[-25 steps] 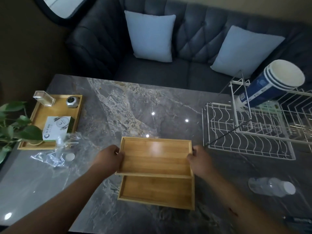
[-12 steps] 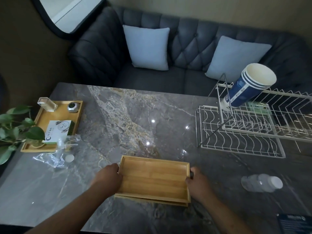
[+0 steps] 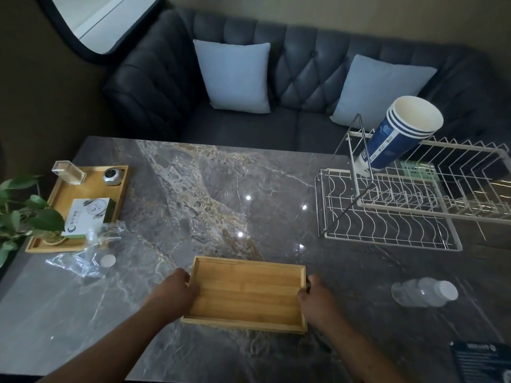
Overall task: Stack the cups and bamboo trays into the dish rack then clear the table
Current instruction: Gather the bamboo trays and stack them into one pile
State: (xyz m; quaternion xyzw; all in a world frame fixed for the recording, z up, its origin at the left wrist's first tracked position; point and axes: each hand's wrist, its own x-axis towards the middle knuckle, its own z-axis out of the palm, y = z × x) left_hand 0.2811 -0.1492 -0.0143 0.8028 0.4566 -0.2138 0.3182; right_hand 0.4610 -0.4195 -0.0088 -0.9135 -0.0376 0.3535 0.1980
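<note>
Bamboo trays are lying stacked at the lower centre of the frame, on the grey marble bench. The left hand is closing its grip on the left short edge of the stack, and the right hand is closing its grip on the right short edge. At the right of the frame, the white wire dish rack is standing on the bench, and the nested blue cups are leaning tilted in it. A plastic bottle is lying on its side near the right hand.
</note>
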